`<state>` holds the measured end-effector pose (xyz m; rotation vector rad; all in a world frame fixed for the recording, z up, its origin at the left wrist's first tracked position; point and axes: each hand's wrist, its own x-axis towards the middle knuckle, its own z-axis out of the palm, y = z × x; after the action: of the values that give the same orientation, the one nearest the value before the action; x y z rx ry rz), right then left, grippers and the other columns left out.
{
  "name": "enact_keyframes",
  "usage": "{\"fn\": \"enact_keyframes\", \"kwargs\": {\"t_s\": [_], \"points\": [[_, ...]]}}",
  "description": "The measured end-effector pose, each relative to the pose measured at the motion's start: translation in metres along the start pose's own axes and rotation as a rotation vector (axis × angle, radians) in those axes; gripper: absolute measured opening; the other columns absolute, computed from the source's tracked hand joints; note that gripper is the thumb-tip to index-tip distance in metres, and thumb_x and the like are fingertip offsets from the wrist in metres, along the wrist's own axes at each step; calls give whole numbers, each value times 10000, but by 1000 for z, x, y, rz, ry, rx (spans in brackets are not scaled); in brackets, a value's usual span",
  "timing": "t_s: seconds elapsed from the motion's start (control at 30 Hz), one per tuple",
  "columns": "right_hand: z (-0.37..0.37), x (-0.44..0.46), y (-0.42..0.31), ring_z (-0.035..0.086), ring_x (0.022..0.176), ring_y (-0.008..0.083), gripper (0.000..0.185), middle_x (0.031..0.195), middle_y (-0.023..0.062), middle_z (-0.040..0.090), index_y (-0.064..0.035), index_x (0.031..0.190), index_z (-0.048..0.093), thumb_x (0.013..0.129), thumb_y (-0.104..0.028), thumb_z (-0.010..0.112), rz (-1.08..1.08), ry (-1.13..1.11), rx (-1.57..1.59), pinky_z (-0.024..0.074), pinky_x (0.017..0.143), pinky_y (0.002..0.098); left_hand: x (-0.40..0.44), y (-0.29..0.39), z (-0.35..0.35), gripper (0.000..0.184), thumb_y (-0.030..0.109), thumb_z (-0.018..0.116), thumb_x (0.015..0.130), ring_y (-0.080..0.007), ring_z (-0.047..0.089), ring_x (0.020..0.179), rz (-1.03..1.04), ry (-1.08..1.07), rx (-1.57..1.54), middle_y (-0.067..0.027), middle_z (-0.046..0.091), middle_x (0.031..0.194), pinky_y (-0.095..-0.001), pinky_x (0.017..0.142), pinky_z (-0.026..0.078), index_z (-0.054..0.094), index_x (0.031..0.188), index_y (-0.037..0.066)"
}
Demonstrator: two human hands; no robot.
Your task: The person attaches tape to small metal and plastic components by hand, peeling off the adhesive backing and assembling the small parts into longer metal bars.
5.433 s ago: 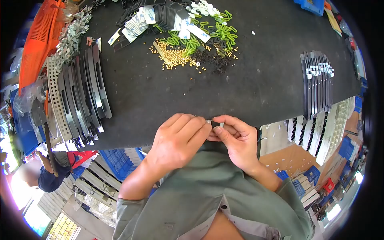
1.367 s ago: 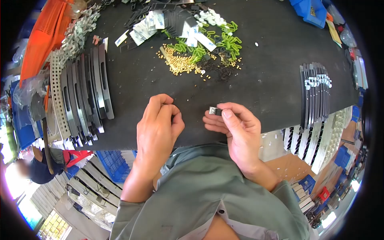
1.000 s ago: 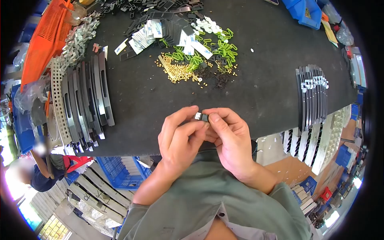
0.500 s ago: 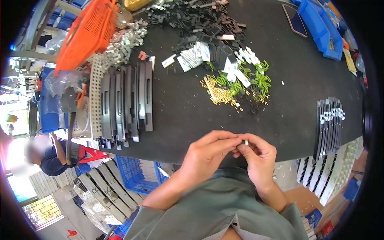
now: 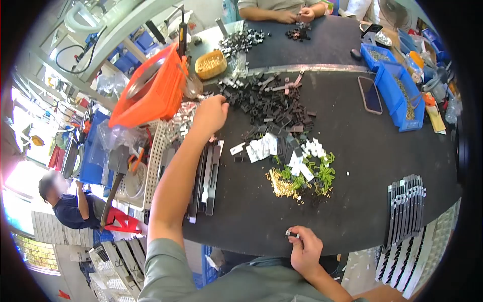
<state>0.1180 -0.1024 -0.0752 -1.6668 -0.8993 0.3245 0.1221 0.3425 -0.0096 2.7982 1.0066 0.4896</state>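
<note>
My left hand (image 5: 212,116) reaches forward to the edge where the silver metal pieces (image 5: 184,121) meet the heap of black plastic parts (image 5: 274,105). Its fingers are curled and their tips are hidden, so what they grip cannot be made out. Near the front edge of the table, my right hand (image 5: 307,250) pinches a small dark part with a silver end (image 5: 291,233) between thumb and finger. Beyond it lie brass-coloured pins (image 5: 283,187), green clips (image 5: 324,175), small white pieces (image 5: 314,148) and white sticker sheets (image 5: 263,146).
Long dark bars (image 5: 213,173) lie beside my left forearm. An orange basket (image 5: 151,95) stands behind them. To the right are a stack of slim strips (image 5: 405,209), a phone (image 5: 370,94) and blue bins (image 5: 402,100). Across the table, another person's hands (image 5: 297,16) handle small parts.
My hands have parted. The left has moved forward and left to the piles; the right stays near the table edge with the small part. The view has tilted up, showing another person opposite.
</note>
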Motion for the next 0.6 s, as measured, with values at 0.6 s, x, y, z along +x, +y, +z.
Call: {"fn": "enact_keyframes", "kwargs": {"t_s": [0.6], "points": [[-3, -2, 0, 722, 798, 299, 235, 974, 152, 731, -28, 1036, 669, 822, 45, 734, -18, 22, 32, 577, 694, 344, 62, -21, -31, 360, 292, 507, 988, -428, 715, 901, -91, 146, 334, -257, 725, 909, -541, 810, 551, 708, 922, 0]]}}
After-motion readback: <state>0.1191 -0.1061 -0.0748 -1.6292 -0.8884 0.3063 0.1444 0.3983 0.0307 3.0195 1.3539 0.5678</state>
